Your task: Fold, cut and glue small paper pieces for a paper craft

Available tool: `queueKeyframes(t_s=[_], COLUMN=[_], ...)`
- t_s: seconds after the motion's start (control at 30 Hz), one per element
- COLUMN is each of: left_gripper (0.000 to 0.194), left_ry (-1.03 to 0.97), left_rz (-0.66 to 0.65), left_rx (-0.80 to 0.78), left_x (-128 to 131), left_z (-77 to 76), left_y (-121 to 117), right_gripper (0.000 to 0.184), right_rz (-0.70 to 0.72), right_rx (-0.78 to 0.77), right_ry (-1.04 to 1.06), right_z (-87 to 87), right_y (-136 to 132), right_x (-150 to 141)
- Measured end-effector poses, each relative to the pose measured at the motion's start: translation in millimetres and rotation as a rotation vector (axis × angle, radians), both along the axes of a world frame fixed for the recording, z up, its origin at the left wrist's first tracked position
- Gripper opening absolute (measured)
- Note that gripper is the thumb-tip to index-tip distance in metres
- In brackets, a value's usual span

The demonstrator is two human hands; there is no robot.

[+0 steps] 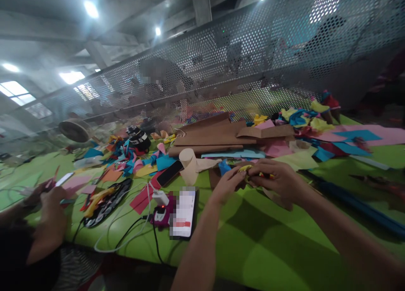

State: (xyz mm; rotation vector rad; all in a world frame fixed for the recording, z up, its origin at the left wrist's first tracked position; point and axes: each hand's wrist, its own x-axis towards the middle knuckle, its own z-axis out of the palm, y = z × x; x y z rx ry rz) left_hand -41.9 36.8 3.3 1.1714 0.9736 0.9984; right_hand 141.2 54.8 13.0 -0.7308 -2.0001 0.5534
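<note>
My left hand (229,184) and my right hand (276,177) meet above the green table, fingers closed together. Between their fingertips is a small crumpled yellow piece (245,168), which looks like paper. A slim yellow and dark stick-like object (266,175) pokes out of my right hand; its kind is not clear. Below the right hand hangs a brown paper piece (278,199), partly hidden by the fingers. Just behind my left hand lies a blue paper scrap (224,167). Left of my forearm a phone with a lit screen (185,213) lies on the table.
Brown paper sheets (211,133) lie at the back before a perforated metal screen (253,63). Coloured paper scraps are spread around. A purple power strip (164,213) with cables sits at left, near a dark phone (170,173). Another person's hand (52,198) is at far left.
</note>
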Motion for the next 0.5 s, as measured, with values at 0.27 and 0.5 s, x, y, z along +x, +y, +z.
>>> queueKeyframes(t_s=[0.27,0.5], left_gripper=[0.049,0.041], left_ry=[0.010,0.022], left_rz=[0.091,0.166], left_rx=[-0.062,-0.130], left_x=[0.6,0.5], left_z=[0.9,-1.7], left_y=[0.3,0.6], right_gripper=[0.018,0.019], right_rz=[-0.017,-0.027], right_rx=[0.057,0.156], right_ry=[-0.034,-0.128], right_z=[-1.9,1.0], right_y=[1.2,0.7], right_x=[2.7,5.3])
